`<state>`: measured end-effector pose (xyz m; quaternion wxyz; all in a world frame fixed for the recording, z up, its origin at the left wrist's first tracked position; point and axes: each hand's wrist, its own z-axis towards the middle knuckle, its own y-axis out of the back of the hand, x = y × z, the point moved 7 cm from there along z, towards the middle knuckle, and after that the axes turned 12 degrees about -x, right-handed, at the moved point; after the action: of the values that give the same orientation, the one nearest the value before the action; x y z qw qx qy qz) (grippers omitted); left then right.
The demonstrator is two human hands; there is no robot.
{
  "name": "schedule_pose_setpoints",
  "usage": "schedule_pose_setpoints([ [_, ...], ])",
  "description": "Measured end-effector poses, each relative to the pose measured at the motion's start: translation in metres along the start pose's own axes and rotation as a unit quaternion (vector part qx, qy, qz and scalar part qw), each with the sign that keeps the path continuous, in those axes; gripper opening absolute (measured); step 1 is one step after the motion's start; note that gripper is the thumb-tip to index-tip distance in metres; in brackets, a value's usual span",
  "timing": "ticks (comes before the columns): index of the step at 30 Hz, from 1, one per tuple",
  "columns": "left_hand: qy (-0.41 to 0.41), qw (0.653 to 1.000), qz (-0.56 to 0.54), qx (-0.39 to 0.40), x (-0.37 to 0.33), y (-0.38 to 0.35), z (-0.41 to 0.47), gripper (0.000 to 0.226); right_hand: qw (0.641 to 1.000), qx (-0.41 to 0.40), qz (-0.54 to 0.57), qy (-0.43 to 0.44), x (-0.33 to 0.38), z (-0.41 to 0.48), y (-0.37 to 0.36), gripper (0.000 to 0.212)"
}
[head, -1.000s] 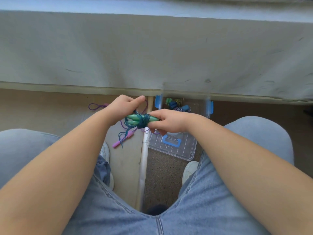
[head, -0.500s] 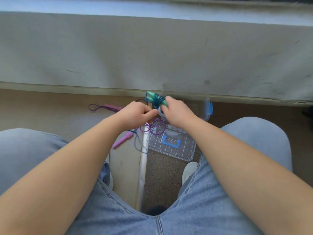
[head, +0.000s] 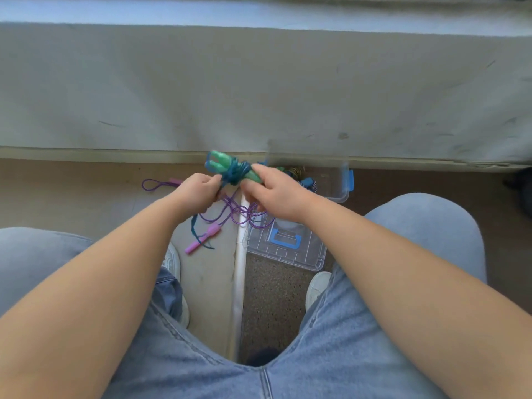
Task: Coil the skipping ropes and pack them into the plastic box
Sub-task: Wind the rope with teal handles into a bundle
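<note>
A green-handled skipping rope (head: 230, 168) with dark teal cord wound round its two handles is held up between my hands. My right hand (head: 276, 194) grips the handles' right end. My left hand (head: 198, 191) pinches the teal cord, and a loose end of it hangs down below. A purple rope (head: 236, 211) with pink handles (head: 203, 239) lies loose on the floor under my hands. The clear plastic box (head: 342, 188) with blue latches stands on the floor to the right, with coiled ropes inside, partly hidden by my right hand.
The box's clear lid (head: 288, 249) with a blue handle lies on the floor in front of the box. A grey wall (head: 259, 90) rises close behind. My knees in jeans and white shoes (head: 318, 286) flank the floor space. A white strip (head: 240, 272) divides the floor.
Both hands have lifted the green rope bundle up and away from me and tilted it, handles pointing up left. My left hand has shifted from the handles to the teal cord.
</note>
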<state>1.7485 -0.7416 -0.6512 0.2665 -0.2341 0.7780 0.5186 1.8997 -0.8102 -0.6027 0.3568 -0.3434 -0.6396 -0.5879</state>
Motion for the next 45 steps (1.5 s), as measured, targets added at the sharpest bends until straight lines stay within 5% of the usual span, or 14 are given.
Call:
schedule_pose_setpoints([
  [2,-0.035,0.999,-0.021,-0.007,-0.012,-0.002,-0.004,0.053,0.996,-0.071,-0.052,-0.031,-0.012,0.009,0.013,0.019],
  [5,-0.182,0.978,0.103,0.024,-0.047,-0.012,-0.018,0.039,0.975,-0.108,-0.162,-0.111,-0.036,0.013,0.025,0.022],
  [9,-0.309,0.906,0.288,-0.006,-0.060,-0.016,-0.021,0.046,0.948,0.009,-0.297,-0.112,-0.048,0.007,0.007,0.019],
  [13,-0.359,0.882,0.286,-0.109,-0.065,-0.003,-0.020,0.058,0.933,0.149,-0.323,-0.049,-0.033,-0.007,-0.017,0.017],
  [16,-0.351,0.905,0.218,-0.103,-0.059,0.000,-0.017,0.059,0.946,0.260,-0.179,-0.071,-0.023,-0.024,-0.031,0.017],
  [22,-0.092,0.991,-0.037,-0.087,-0.019,0.012,0.001,0.067,0.915,0.322,0.184,-0.162,-0.013,-0.024,-0.023,0.017],
  [27,0.050,0.970,-0.223,-0.078,-0.024,0.007,-0.001,0.045,0.872,0.242,0.385,-0.184,-0.005,-0.011,-0.019,0.020],
  [31,-0.004,0.975,-0.222,-0.023,-0.027,0.000,-0.004,0.040,0.868,0.110,0.441,-0.198,-0.010,0.006,-0.006,0.017],
  [35,-0.089,0.994,-0.065,-0.012,-0.030,-0.006,-0.008,0.035,0.903,-0.056,0.358,-0.233,-0.036,0.018,0.006,0.016],
  [39,-0.174,0.975,0.130,0.046,-0.037,-0.028,-0.021,0.024,0.950,-0.174,0.106,-0.236,-0.058,0.022,0.020,0.020],
  [45,-0.274,0.929,0.246,0.025,-0.053,-0.025,-0.027,0.036,0.932,-0.118,-0.289,-0.182,-0.065,0.014,0.028,0.024],
])
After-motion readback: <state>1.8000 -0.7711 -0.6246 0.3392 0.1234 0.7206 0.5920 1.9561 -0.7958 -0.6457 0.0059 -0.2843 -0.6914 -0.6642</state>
